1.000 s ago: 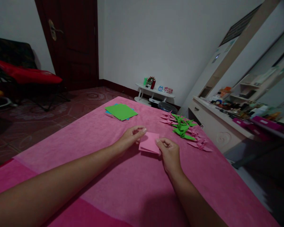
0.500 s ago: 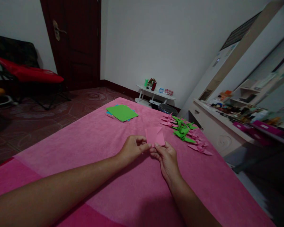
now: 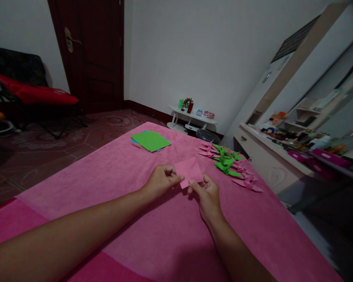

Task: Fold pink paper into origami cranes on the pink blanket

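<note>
Left hand [image 3: 161, 181] and right hand [image 3: 207, 196] are pinching pink paper [image 3: 191, 169] between their fingers, either side of its near corner, seemingly steadying it over the bench [image 3: 153, 239]; cranes [image 3: 226, 161] are crowding the right edge, apparently leaving room; a green-topped stack [image 3: 151, 141] is sitting near the far corner.
</note>
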Demonstrator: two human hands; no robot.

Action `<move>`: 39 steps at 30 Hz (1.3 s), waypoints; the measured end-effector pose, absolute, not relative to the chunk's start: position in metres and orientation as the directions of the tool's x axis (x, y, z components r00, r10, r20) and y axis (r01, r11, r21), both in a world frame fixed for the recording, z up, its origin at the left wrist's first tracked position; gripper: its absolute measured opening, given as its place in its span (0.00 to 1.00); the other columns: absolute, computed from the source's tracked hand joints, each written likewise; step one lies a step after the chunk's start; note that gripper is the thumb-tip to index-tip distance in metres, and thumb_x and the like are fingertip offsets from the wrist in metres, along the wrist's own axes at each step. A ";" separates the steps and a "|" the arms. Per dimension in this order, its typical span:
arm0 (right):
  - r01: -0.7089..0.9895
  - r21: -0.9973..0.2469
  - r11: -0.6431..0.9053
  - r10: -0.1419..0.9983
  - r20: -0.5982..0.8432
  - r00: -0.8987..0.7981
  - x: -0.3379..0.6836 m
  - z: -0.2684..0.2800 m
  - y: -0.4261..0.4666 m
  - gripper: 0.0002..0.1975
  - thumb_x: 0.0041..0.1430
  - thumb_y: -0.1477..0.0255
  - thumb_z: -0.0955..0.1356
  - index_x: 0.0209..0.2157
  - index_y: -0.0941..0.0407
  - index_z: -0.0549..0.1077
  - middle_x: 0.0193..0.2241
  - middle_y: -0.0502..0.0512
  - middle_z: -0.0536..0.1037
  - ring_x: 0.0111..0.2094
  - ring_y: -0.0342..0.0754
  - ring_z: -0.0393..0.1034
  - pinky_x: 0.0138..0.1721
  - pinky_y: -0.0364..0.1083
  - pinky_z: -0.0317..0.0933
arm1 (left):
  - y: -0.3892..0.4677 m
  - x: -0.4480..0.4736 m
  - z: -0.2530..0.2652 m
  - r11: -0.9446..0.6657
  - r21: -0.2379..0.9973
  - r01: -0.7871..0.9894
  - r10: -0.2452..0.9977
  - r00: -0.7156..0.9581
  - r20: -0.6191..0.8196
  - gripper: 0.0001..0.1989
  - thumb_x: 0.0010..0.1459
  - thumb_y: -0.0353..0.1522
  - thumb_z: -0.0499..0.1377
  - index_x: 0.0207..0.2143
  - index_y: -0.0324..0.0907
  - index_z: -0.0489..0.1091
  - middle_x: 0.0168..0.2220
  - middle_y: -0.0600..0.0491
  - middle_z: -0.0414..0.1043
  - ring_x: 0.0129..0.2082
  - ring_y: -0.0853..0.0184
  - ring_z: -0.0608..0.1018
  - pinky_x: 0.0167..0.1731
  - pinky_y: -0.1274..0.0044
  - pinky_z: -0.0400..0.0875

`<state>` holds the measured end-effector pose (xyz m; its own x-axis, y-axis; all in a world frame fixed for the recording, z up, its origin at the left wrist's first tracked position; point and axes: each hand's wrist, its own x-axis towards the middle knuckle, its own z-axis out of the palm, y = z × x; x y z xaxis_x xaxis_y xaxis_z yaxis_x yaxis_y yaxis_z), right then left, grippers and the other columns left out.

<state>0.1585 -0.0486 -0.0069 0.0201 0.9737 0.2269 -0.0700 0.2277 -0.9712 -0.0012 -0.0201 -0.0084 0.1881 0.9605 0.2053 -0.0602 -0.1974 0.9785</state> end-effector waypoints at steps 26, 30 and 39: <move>0.530 -0.846 0.059 0.998 0.053 -0.027 0.174 -0.012 -0.036 0.17 0.55 0.63 0.61 0.18 0.58 0.67 0.12 0.47 0.68 0.11 0.38 0.56 0.14 0.38 0.46 | -0.012 -0.020 -0.010 -0.357 0.638 0.682 0.933 0.233 0.273 0.17 0.53 0.36 0.52 0.16 0.39 0.68 0.16 0.54 0.66 0.17 0.73 0.64 0.20 0.78 0.48; 0.853 -0.515 0.080 0.990 0.141 -0.008 0.174 -0.009 -0.036 0.16 0.54 0.67 0.61 0.17 0.57 0.68 0.15 0.49 0.70 0.19 0.41 0.63 0.20 0.40 0.47 | -0.017 -0.017 -0.008 -0.322 0.398 0.859 0.941 0.245 0.233 0.14 0.53 0.37 0.51 0.25 0.43 0.75 0.26 0.50 0.75 0.26 0.66 0.73 0.23 0.77 0.52; 0.937 -0.343 -0.069 0.985 0.126 0.119 0.179 -0.005 -0.036 0.10 0.47 0.65 0.69 0.19 0.55 0.69 0.19 0.48 0.72 0.23 0.43 0.64 0.22 0.41 0.45 | -0.016 -0.015 -0.011 -0.289 0.326 0.900 0.951 0.229 0.209 0.10 0.53 0.37 0.53 0.29 0.44 0.72 0.30 0.51 0.75 0.30 0.63 0.74 0.26 0.76 0.57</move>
<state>0.1794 -0.0359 -0.0054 0.1189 0.9849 0.1263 0.9367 -0.0691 -0.3432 -0.0150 -0.0159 -0.0106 0.2292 0.9507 0.2089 0.9002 -0.2886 0.3261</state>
